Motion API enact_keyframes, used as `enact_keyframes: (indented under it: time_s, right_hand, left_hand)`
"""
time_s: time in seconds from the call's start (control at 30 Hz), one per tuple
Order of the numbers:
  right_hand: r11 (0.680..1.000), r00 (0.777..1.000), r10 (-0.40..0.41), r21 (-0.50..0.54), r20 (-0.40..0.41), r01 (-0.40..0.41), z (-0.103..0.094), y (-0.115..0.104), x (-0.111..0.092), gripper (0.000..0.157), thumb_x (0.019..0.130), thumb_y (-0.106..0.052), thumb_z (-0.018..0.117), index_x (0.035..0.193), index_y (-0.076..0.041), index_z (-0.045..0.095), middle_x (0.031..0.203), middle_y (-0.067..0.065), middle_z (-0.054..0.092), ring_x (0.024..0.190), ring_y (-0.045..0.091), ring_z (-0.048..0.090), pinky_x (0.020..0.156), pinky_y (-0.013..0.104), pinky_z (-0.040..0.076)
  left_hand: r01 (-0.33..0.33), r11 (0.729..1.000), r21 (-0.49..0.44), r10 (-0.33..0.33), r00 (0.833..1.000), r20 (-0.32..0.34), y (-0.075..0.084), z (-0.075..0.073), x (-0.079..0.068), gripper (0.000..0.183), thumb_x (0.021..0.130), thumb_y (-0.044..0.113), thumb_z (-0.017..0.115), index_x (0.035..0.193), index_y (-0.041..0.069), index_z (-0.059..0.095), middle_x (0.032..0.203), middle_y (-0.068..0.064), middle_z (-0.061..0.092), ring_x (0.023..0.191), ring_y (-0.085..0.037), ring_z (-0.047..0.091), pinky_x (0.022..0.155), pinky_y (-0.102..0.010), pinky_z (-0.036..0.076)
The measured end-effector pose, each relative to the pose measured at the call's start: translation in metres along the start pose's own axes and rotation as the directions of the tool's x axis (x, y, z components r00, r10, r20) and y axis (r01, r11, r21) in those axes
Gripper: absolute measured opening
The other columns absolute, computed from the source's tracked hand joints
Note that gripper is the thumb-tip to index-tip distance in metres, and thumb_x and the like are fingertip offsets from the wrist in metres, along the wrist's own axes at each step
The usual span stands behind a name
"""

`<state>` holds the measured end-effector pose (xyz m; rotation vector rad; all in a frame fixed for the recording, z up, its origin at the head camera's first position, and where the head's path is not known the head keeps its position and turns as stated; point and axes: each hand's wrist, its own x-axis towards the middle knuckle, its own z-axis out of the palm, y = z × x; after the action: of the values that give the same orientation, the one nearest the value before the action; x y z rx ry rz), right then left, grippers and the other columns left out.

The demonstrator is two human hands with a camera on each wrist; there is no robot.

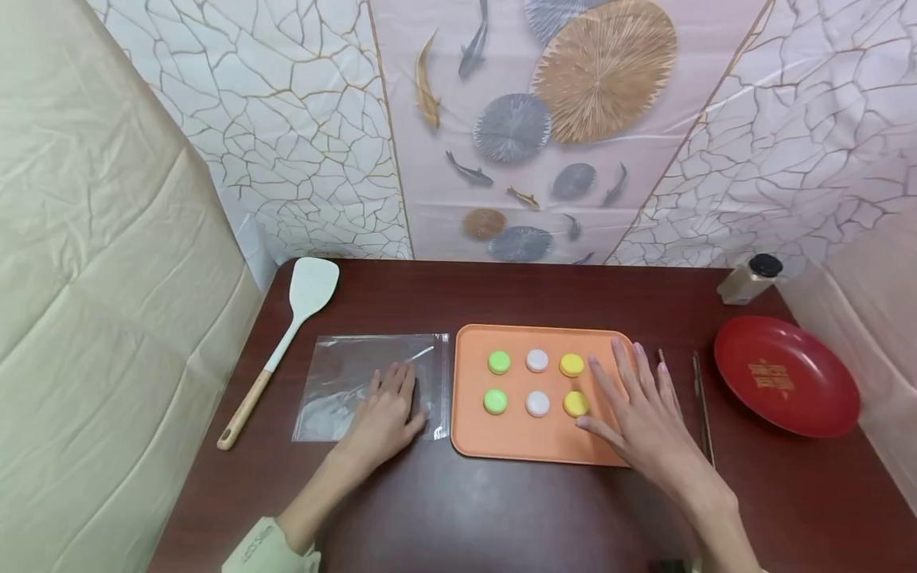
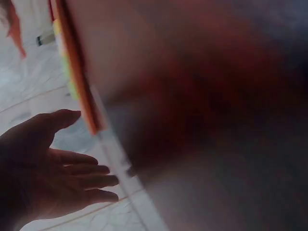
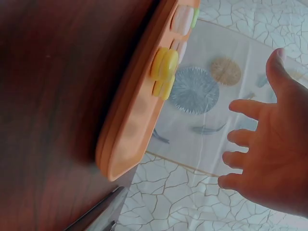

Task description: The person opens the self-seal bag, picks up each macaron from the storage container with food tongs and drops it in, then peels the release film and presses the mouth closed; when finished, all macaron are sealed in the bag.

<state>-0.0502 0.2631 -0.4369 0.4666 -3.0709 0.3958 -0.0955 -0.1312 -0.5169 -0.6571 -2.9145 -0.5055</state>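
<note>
Spreading wide and nearly straight, the fingers of the right hand (image 1: 648,422) grasp nothing, poised above the right end of the orange tray (image 1: 516,439). The left hand (image 1: 384,415) is released too, fingers pointing away from the person over the plastic bag (image 1: 342,358); whether they touch it, I cannot tell. Both palms face down, forearms slanting inward. Tray and bag each lie lengthwise left to right, the bag's right edge just beside the tray's left rim. Six macarons (image 1: 537,361) sit in two rows on the tray. Left, a spatula (image 1: 283,345) slants, blade toward the patterned cloth (image 1: 301,159). Right of the tray lie a slim utensil (image 3: 108,211), then a red plate (image 1: 809,394), with a jar (image 1: 747,282) behind. A strip of table (image 1: 501,296) separates tray from cloth.
</note>
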Motion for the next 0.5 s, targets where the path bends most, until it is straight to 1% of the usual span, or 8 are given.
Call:
enact_keyframes:
  time_s: [0.07,0.1,0.2,0.23,0.33,0.4,0.47,0.5]
  right_hand:
    - [1.000,1.000,0.006,0.021,0.005,-0.006,0.001,0.001,-0.003,0.090,0.098,-0.044,0.080,0.167,-0.002,0.041,0.183,0.026,0.004,0.167,0.055,0.000,0.132,0.073,-0.001]
    - [1.000,1.000,0.009,0.030,0.009,-0.010,0.002,0.002,-0.004,0.089,0.098,-0.044,0.079,0.167,-0.002,0.042,0.183,0.025,0.004,0.167,0.055,0.001,0.132,0.074,0.000]
    - [0.998,1.000,0.026,0.054,0.012,-0.027,0.005,0.006,-0.010,0.088,0.098,-0.045,0.079,0.166,-0.001,0.043,0.182,0.027,0.007,0.167,0.056,0.001,0.130,0.076,0.002]
    - [0.998,1.000,0.030,0.057,0.006,-0.031,0.005,0.007,-0.011,0.087,0.098,-0.044,0.079,0.165,-0.001,0.044,0.182,0.028,0.009,0.166,0.057,0.002,0.130,0.078,0.003]
    - [0.995,0.998,0.057,0.076,0.009,-0.057,0.008,0.012,-0.016,0.086,0.098,-0.044,0.079,0.164,-0.001,0.045,0.180,0.031,0.012,0.166,0.057,0.002,0.129,0.079,0.003]
    - [0.993,0.997,0.071,0.089,0.017,-0.072,0.009,0.014,-0.018,0.084,0.098,-0.044,0.079,0.164,-0.001,0.046,0.179,0.033,0.013,0.166,0.058,0.002,0.128,0.080,0.004]
    - [0.991,0.996,0.083,0.099,0.027,-0.085,0.010,0.017,-0.020,0.083,0.099,-0.044,0.078,0.163,-0.001,0.046,0.178,0.033,0.014,0.165,0.059,0.003,0.127,0.082,0.005]
    - [0.990,0.995,0.089,0.103,0.033,-0.092,0.010,0.019,-0.021,0.083,0.100,-0.044,0.077,0.163,-0.001,0.046,0.178,0.034,0.013,0.165,0.059,0.003,0.127,0.082,0.006]
  left_hand:
    - [0.013,1.000,0.013,-0.014,0.999,0.051,0.006,-0.005,0.001,0.078,0.095,0.030,0.081,0.150,-0.017,0.052,0.156,-0.036,0.055,0.148,-0.052,0.053,0.122,-0.067,0.042]
    - [0.021,1.000,0.014,-0.022,0.997,0.075,0.011,-0.009,0.001,0.082,0.092,0.030,0.084,0.150,-0.018,0.051,0.156,-0.038,0.054,0.149,-0.053,0.051,0.122,-0.066,0.042]
    - [0.015,0.999,0.044,-0.019,0.995,0.099,0.013,-0.008,0.002,0.083,0.088,0.030,0.083,0.147,-0.020,0.053,0.154,-0.040,0.054,0.149,-0.055,0.050,0.120,-0.067,0.044]
    - [0.009,0.999,0.048,-0.014,0.996,0.091,0.014,-0.008,0.003,0.080,0.086,0.028,0.082,0.145,-0.020,0.055,0.152,-0.041,0.056,0.148,-0.056,0.050,0.118,-0.069,0.045]
    - [-0.021,0.998,0.060,0.019,0.999,0.034,0.017,-0.004,0.005,0.067,0.085,0.017,0.078,0.137,-0.021,0.060,0.143,-0.042,0.061,0.141,-0.060,0.055,0.108,-0.076,0.050]
    - [-0.047,0.992,0.116,0.049,0.999,-0.014,0.013,0.006,0.007,0.056,0.087,0.011,0.073,0.133,-0.020,0.063,0.139,-0.040,0.064,0.136,-0.059,0.059,0.101,-0.074,0.055]
    - [-0.065,0.981,0.184,0.075,0.996,-0.047,0.014,0.009,0.008,0.044,0.091,0.005,0.072,0.128,-0.019,0.065,0.135,-0.039,0.067,0.132,-0.057,0.063,0.096,-0.072,0.058]
    - [-0.071,0.971,0.228,0.088,0.994,-0.062,0.014,0.010,0.009,0.037,0.093,0.002,0.071,0.125,-0.018,0.067,0.133,-0.038,0.069,0.130,-0.056,0.066,0.094,-0.070,0.060]
